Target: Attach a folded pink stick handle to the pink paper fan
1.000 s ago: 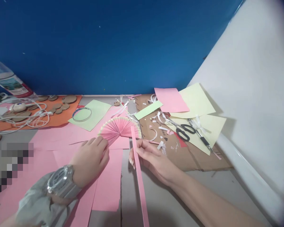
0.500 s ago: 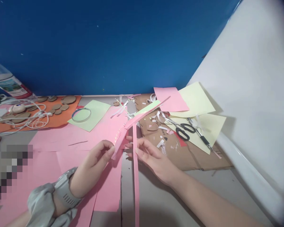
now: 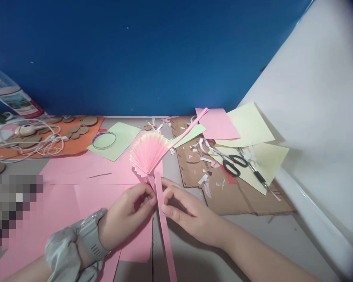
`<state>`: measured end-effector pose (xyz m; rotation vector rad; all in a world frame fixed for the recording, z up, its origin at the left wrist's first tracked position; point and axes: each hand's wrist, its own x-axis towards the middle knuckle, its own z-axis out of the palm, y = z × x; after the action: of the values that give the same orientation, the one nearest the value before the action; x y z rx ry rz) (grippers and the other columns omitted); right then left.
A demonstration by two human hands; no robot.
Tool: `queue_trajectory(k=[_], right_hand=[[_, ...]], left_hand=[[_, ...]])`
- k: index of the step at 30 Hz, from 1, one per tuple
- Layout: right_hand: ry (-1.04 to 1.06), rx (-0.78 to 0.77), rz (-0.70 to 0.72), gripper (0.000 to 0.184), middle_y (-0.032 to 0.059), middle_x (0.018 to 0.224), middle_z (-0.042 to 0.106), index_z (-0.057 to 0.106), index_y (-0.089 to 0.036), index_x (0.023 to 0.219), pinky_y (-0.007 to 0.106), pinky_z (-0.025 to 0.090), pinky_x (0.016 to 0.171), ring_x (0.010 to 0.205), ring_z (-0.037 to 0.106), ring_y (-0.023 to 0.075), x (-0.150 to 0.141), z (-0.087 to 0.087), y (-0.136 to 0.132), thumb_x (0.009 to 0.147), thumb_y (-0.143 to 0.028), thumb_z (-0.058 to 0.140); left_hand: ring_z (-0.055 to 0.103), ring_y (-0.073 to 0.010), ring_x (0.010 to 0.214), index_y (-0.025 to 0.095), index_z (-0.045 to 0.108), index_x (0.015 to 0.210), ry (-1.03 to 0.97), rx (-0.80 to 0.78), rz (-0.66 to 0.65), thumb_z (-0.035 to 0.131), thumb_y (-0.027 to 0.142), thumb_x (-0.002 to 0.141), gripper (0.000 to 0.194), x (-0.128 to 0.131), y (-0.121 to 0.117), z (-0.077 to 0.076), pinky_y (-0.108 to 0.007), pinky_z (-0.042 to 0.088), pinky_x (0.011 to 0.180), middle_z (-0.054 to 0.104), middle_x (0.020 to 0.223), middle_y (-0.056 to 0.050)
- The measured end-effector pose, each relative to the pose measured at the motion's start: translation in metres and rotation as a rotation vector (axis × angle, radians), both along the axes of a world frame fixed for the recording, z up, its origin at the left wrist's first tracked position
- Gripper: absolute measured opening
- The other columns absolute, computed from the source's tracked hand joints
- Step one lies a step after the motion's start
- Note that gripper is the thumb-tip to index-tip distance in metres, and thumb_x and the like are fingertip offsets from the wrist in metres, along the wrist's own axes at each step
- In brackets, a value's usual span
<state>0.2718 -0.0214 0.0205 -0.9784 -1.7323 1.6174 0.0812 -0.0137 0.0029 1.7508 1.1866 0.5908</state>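
Observation:
A pleated pink paper fan (image 3: 148, 150) with a pale yellow edge stands spread above my hands, its folds meeting at the bottom. My left hand (image 3: 129, 213) is closed, thumb and fingers pinching the narrow base under the fan. A long flat pink paper strip (image 3: 164, 231) runs from just below the fan down past the bottom of the view. My right hand (image 3: 186, 213) grips this strip near its upper end, thumb against its edge and some fingers partly hidden behind. A stiff pink arm (image 3: 191, 127) of folded paper sticks out to the upper right from the fan.
Pink sheets (image 3: 97, 203) cover the left. Scissors (image 3: 233, 164) and a pen (image 3: 259, 176) lie on cardboard (image 3: 223, 196) with paper scraps and pale yellow sheets (image 3: 250, 121). A tape roll (image 3: 104, 147), white cables (image 3: 47, 145) and a bottle (image 3: 17, 100) are at the left.
The fan, nearly edge-on before, has turned and now shows its pleats spread. My left hand has moved right, closer to my right hand, and the strip now slants.

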Motion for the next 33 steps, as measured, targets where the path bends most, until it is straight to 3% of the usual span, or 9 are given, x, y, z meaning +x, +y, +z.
queue_trajectory(k=[3, 8, 15, 21, 25, 28, 33], right_hand=[[-0.066, 0.042, 0.059, 0.013, 0.0049, 0.145, 0.031, 0.049, -0.022, 0.083, 0.040, 0.023, 0.106, 0.135, 0.024, 0.0192, -0.001, 0.004, 0.000, 0.092, -0.028, 0.043], [-0.093, 0.043, 0.104, 0.015, 0.0043, 0.142, 0.036, 0.046, -0.023, 0.079, 0.040, 0.027, 0.105, 0.136, 0.020, 0.0183, -0.002, 0.007, 0.000, 0.092, -0.027, 0.041], [-0.138, 0.069, 0.116, 0.011, 0.0034, 0.147, 0.029, 0.049, -0.023, 0.081, 0.040, 0.027, 0.105, 0.135, 0.026, 0.0192, -0.001, 0.008, -0.002, 0.091, -0.024, 0.044], [-0.223, 0.086, 0.142, 0.012, 0.0035, 0.147, 0.029, 0.046, -0.023, 0.081, 0.036, 0.027, 0.105, 0.136, 0.022, 0.0177, 0.001, 0.012, 0.000, 0.091, -0.026, 0.043], [-0.271, 0.102, 0.129, 0.011, -0.0002, 0.146, 0.030, 0.044, -0.024, 0.082, 0.032, 0.030, 0.104, 0.134, 0.026, 0.0155, 0.002, 0.011, 0.000, 0.092, -0.028, 0.042], [-0.282, 0.121, 0.131, 0.012, -0.0002, 0.146, 0.030, 0.045, -0.024, 0.082, 0.034, 0.029, 0.104, 0.134, 0.026, 0.0163, 0.002, 0.009, 0.000, 0.092, -0.030, 0.042], [-0.268, 0.142, 0.140, 0.011, 0.0032, 0.141, 0.037, 0.047, -0.023, 0.083, 0.036, 0.030, 0.104, 0.135, 0.025, 0.0182, 0.002, 0.009, -0.001, 0.092, -0.029, 0.043]], left_hand=[[0.050, -0.0137, 0.065, 0.016, 0.051, 0.073, -0.008, 0.020, 0.043, 0.043, 0.028, 0.087, 0.020, -0.002, -0.001, -0.001, -0.026, 0.041, 0.060, 0.054, 0.067, 0.000], [0.044, -0.0099, 0.052, 0.017, 0.045, 0.061, -0.111, 0.006, 0.062, 0.034, 0.036, 0.093, 0.038, -0.005, -0.004, -0.001, -0.023, 0.037, 0.052, 0.046, 0.054, 0.003], [0.040, -0.0104, 0.054, 0.018, 0.044, 0.064, 0.051, 0.078, 0.195, 0.039, 0.037, 0.090, 0.033, -0.006, -0.001, 0.000, -0.023, 0.035, 0.051, 0.042, 0.057, 0.004], [0.045, -0.0084, 0.055, 0.020, 0.044, 0.083, 0.043, 0.152, 0.289, 0.045, 0.034, 0.088, 0.015, -0.007, -0.001, -0.003, -0.023, 0.041, 0.054, 0.047, 0.072, 0.004], [0.048, -0.0081, 0.057, 0.022, 0.044, 0.088, 0.027, 0.141, 0.278, 0.044, 0.036, 0.089, 0.014, -0.007, -0.002, -0.003, -0.023, 0.043, 0.053, 0.048, 0.077, 0.004], [0.053, -0.0109, 0.068, 0.022, 0.044, 0.099, 0.050, 0.182, 0.314, 0.046, 0.035, 0.088, 0.017, -0.008, -0.002, -0.004, -0.026, 0.047, 0.061, 0.050, 0.086, 0.001], [0.048, -0.0198, 0.108, 0.024, 0.034, 0.127, 0.044, 0.381, 0.326, 0.051, 0.029, 0.085, 0.045, -0.008, 0.000, -0.007, -0.036, 0.045, 0.090, 0.042, 0.120, -0.008]])
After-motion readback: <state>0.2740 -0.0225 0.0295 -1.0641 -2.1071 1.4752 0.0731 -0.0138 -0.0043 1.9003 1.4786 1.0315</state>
